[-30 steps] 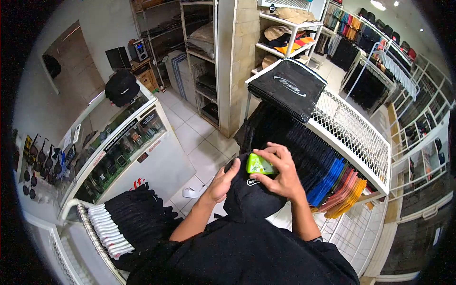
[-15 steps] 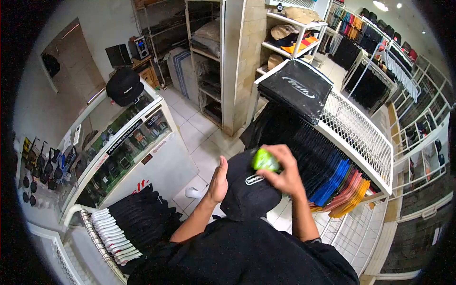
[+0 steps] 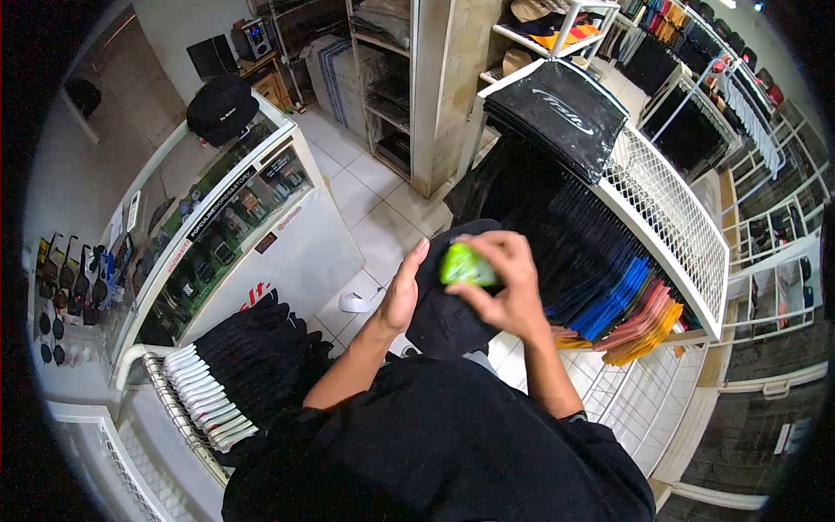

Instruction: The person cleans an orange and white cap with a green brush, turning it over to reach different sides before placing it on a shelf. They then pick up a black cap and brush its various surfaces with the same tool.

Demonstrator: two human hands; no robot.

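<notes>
A black cap [image 3: 441, 324] is held in front of my chest. At its left side my left hand [image 3: 403, 291] grips it, thumb pointing up and the other fingers mostly hidden by the cap. My right hand [image 3: 507, 283] is closed around a small bright green object [image 3: 465, 265], which lies over the front of the cap. Its exact kind is hard to tell, as my fingers cover part of it and it is a little blurred.
To the left stands a glass display counter [image 3: 228, 209] with another black cap [image 3: 222, 109] on top. Black shirts [image 3: 261, 365] hang at lower left. On the right, a clothes rack [image 3: 670, 204] carries dark and coloured garments, with a black plastic package [image 3: 561, 113] above.
My right hand has moved left and slightly up across the cap with the green object. The white lettering patch on the cap is now hidden. The camera view has shifted a little.
</notes>
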